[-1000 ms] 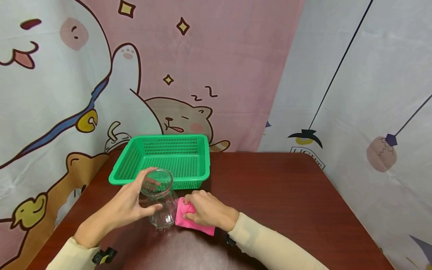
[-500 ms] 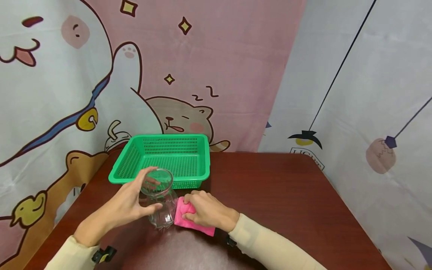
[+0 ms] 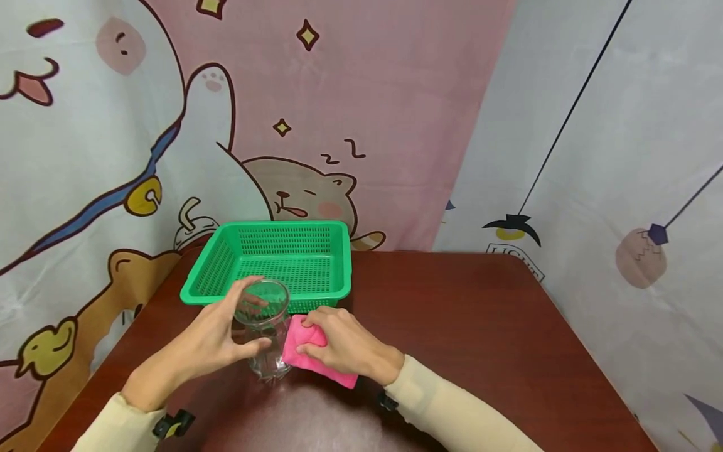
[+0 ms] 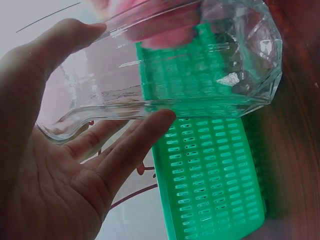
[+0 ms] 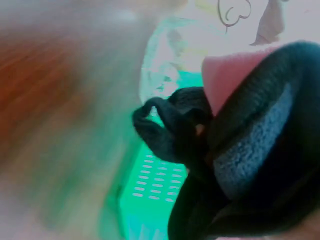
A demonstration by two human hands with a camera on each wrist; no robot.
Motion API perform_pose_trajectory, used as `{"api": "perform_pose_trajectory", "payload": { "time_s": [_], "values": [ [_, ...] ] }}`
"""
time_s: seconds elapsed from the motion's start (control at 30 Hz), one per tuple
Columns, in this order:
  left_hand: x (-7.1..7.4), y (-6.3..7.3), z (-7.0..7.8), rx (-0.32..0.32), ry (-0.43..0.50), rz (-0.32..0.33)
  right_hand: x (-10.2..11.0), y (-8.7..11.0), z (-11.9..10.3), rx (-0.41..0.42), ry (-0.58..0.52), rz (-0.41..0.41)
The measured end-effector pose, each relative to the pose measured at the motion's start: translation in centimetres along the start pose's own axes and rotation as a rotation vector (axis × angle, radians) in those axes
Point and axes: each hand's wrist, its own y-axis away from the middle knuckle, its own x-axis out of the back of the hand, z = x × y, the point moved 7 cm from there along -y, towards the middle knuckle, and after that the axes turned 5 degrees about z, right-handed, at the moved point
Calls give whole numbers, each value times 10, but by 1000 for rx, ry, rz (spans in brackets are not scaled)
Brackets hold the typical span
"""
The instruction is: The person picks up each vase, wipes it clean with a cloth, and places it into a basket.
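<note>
A clear glass jar (image 3: 270,356) with a wide rim and faceted base stands tilted in front of the basket. My left hand (image 3: 211,336) grips its upper part, thumb on the near side and fingers behind the rim. In the left wrist view, the thumb and fingers span the glass. My right hand (image 3: 350,342) bunches a pink cloth (image 3: 324,369) against the jar's right side. Through the glass, the pink cloth (image 4: 165,25) shows blurred in the left wrist view. Dark fabric (image 5: 250,145) fills much of the right wrist view, hiding most of the right hand.
Behind the jar, a green plastic basket (image 3: 194,297) with slotted walls sits at the back left of the dark brown table (image 3: 452,314). A printed cartoon curtain (image 3: 407,125) hangs along the table's back and sides.
My right hand has moved the pink cloth a little up and left, so it now overlaps the jar's side. My left hand keeps its grip, and the jar stays nearly in place.
</note>
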Motion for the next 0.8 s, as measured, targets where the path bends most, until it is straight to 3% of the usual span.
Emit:
{"api": "perform_pose_trajectory", "payload": {
  "time_s": [0.3, 0.8],
  "values": [
    [1, 1, -2, -12, -7, 0, 27, -13, -17, 104, -142, 221],
    [1, -1, -1, 11, -18, -17, 56, -5, -15, 100, -215, 333]
  ]
}}
